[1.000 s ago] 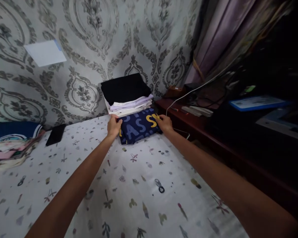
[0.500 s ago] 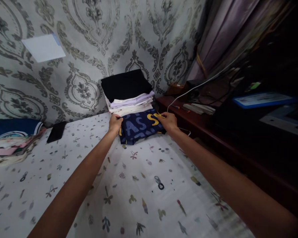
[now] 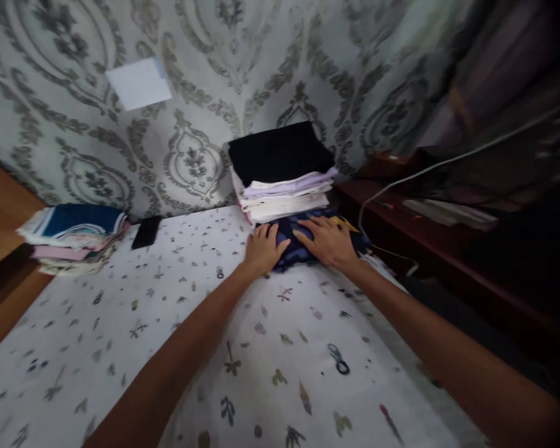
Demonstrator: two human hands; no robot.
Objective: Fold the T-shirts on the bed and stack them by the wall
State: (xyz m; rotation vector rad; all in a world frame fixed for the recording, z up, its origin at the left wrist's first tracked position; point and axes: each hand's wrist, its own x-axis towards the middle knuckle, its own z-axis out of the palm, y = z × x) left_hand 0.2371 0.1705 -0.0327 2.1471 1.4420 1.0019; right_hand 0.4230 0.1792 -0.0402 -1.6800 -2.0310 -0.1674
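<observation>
A dark blue folded cloth with yellow print (image 3: 292, 252) lies on the bed just in front of a stack of folded clothes. My left hand (image 3: 264, 249) rests on its left part, fingers apart. Spread over its right part is my right hand (image 3: 326, 241), palm down, with some yellow print showing beyond it. The stack behind has a black cloth (image 3: 280, 152) on top and white and lilac cloths (image 3: 287, 196) beneath. Both hands cover much of the blue cloth.
On the left stand another pile of folded clothes (image 3: 77, 236) and a black phone-like object (image 3: 147, 232). A white paper (image 3: 139, 84) is on the patterned wall. A dark red table (image 3: 401, 218) with a white cable (image 3: 429, 165) runs along the right.
Both hands have let go of the cloth's edges and now lie with fingers spread on top of it. The view has turned left, so everything appears further right.
</observation>
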